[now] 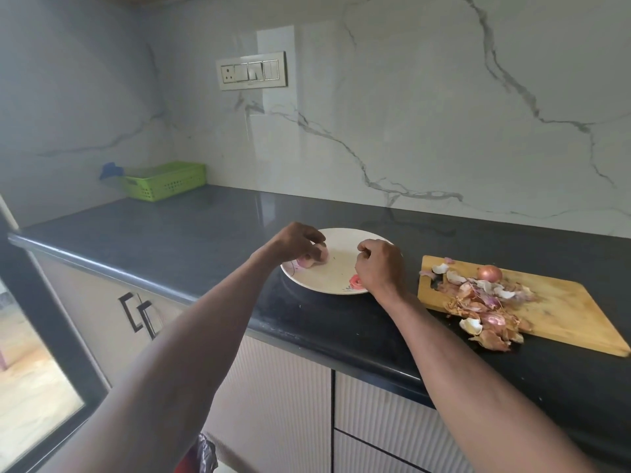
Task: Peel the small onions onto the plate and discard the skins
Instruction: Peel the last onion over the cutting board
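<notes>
A white plate (336, 278) with pink flower prints sits on the dark counter. My left hand (293, 242) hovers over its left side, fingers curled round pale peeled small onions (316, 257) that touch the plate. My right hand (379, 266) rests over the plate's right side with its fingers curled; what it holds, if anything, is hidden. On the wooden cutting board (563, 302) to the right lies one unpeeled onion (490, 273) and a heap of onion skins (485, 308).
A green plastic basket (165, 179) stands in the far left corner of the counter (191, 230), a blue object behind it. A switch panel (252, 70) is on the marble wall. A dark bag (201, 454) shows below, by the cabinet fronts.
</notes>
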